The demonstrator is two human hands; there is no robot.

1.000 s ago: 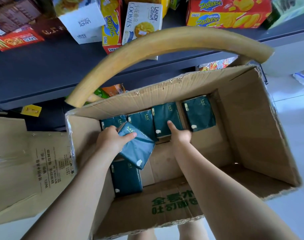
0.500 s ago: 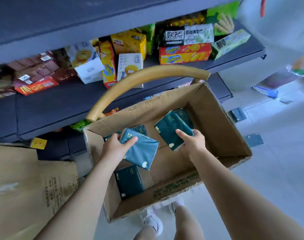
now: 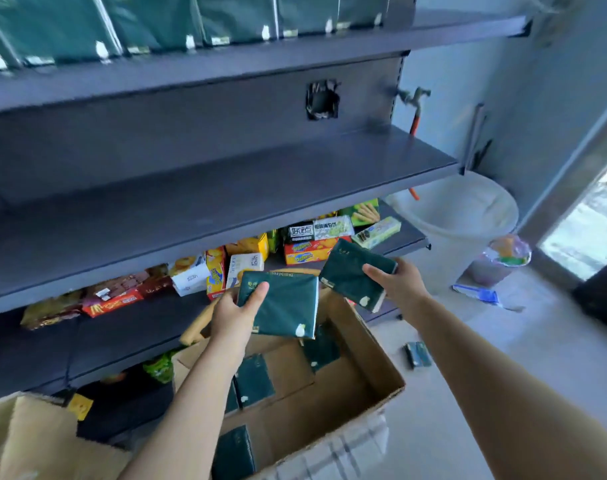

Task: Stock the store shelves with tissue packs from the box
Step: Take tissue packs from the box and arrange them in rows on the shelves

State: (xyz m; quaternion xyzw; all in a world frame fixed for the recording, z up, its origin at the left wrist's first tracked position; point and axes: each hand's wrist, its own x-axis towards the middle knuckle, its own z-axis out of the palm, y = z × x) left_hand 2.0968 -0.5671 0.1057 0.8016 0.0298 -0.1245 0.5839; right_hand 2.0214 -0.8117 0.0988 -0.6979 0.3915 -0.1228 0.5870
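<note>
Dark green left pack (image 3: 284, 306): held in the air above the box, broad face towards the camera, top edge nearly level. The corner with the white mark points down and right. The face looks nearly square from here, so its long axis is hard to call.
Left hand (image 3: 232, 313): grips the left pack by its left edge, with the thumb across the face and the fingers hidden behind.
Right pack (image 3: 350, 275): in the air over the box's far right corner, just beside the left pack with a narrow gap between them. It is turned like a diamond, one corner up towards the snack boxes and the white-marked corner down.
Right hand (image 3: 395, 285): clamped on the right pack's right edge, thumb on the face, fingers wrapped underneath.
Box (image 3: 364, 344): open cardboard, on the floor below both hands.
Loose packs (image 3: 253, 379): several lie flat, face up, on the box bottom.
Middle shelf (image 3: 225, 209): dark grey, above and beyond the hands.
Top shelf (image 3: 295, 53): carries a blurred row of green packs standing side by side.
Snack boxes (image 3: 305, 252): on the lower shelf, behind the held packs.
Floor pack (image 3: 418, 354): lies on the floor right of the box.
Bucket (image 3: 468, 216): white, right of the shelving.
</note>
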